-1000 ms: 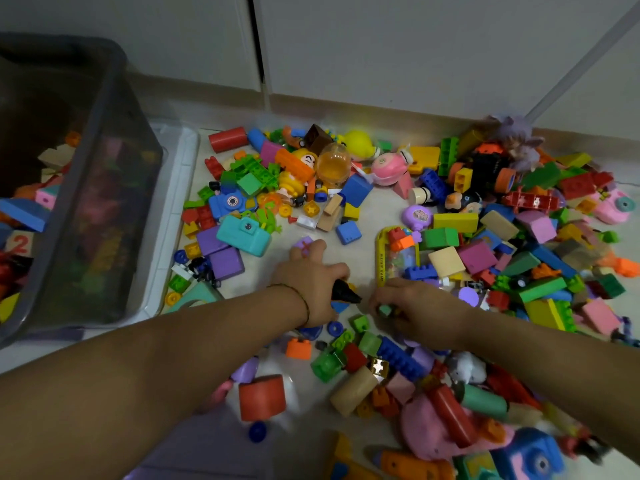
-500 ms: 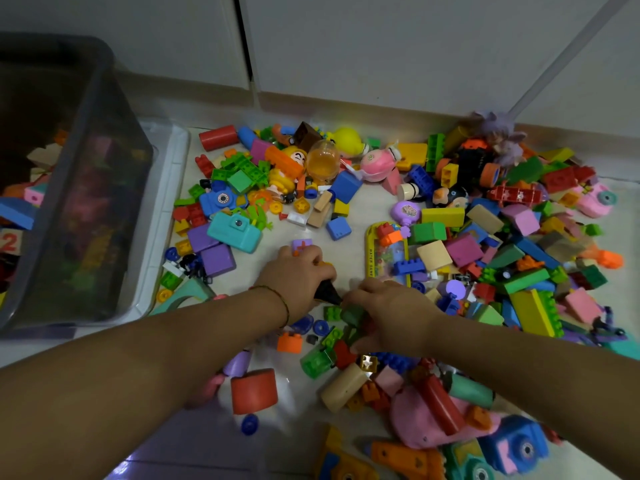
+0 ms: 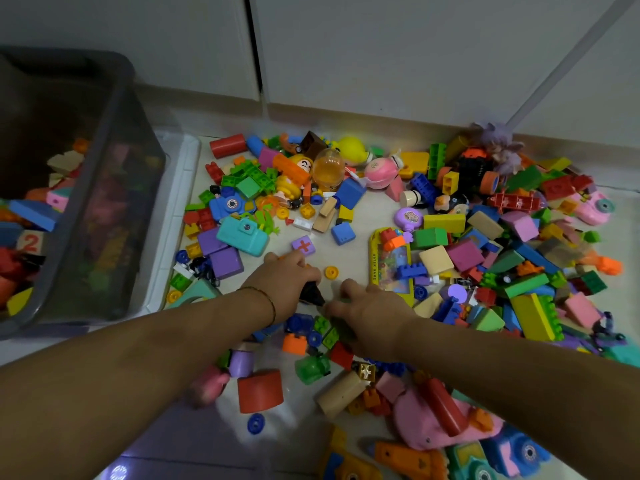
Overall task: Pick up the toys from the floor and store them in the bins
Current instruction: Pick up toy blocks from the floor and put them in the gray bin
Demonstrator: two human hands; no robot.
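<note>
Bare floor patch between toy heaps, bin walling left side

A pale tiled floor runs back to a beige skirting board below two white cupboard doors, a dark gap between them. A pale rod slants across the far right. At the left lies a white tray, perhaps a lid
</note>
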